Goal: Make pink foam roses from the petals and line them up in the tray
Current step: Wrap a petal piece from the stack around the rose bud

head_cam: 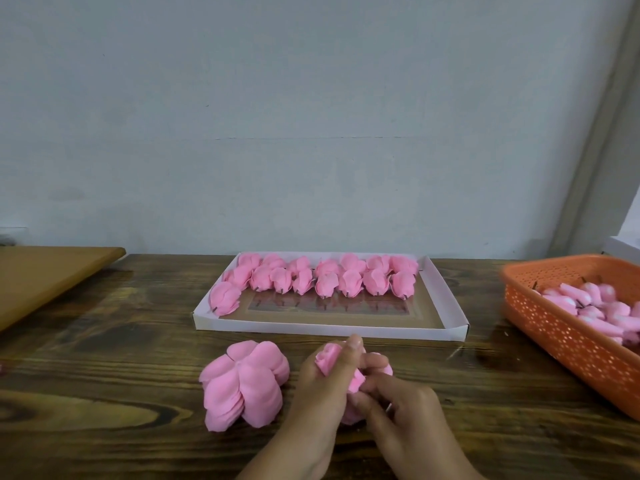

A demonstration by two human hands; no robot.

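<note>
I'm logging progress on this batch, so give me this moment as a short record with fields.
work in hand: pink foam rose, half-formed
left hand: grips the rose
right hand: pinches its base
petal supply: stack of pink foam petals on the wooden table, left of the hands
finished: pink roses fill the white cardboard tray's far half
right edge: orange plastic basket holding pink buds

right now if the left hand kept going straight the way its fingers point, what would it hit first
Probably the near wall of the white tray. The left hand, gripping the half-made rose, points away from the person toward it; bare table lies between, though depth is uncertain.
</note>
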